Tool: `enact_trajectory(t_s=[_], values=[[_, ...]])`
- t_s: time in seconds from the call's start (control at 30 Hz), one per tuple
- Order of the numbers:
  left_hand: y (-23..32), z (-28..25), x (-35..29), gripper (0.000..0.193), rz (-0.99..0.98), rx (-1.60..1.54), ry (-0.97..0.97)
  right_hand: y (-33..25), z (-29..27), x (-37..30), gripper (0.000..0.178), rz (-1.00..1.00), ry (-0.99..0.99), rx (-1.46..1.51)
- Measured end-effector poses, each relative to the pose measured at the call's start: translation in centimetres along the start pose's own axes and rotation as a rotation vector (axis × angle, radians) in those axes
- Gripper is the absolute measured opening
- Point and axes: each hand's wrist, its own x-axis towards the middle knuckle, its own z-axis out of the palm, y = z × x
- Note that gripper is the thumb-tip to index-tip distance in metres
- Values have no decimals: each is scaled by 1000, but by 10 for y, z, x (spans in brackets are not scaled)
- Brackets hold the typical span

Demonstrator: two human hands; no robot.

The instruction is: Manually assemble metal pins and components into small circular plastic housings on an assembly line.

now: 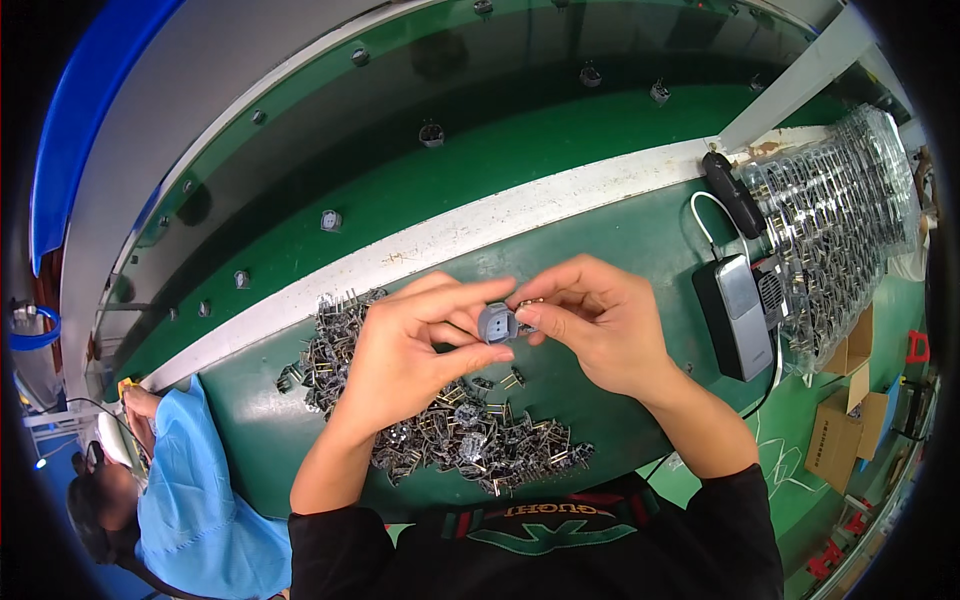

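Note:
My left hand pinches a small grey plastic housing between thumb and fingers, held above the green table. My right hand meets it from the right, its fingertips gripping a small metal pin piece at the housing's edge. Below both hands lies a spread pile of metal pin parts, mixed with a few grey housings.
A black and silver device with a white cable lies to the right, beside a stack of clear plastic trays. A white strip runs across the table. A person in a blue garment sits at lower left. Cardboard boxes stand on the floor at right.

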Motion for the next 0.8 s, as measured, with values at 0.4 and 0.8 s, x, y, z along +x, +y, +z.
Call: enact_trajectory(t_s=[0.4,0.8], values=[[-17,28,1,41,68,-92,159,7,12,0,17,-670,189,-453],[-8,16,0,42,58,-68,60,10,2,3,25,-819,157,-684]])
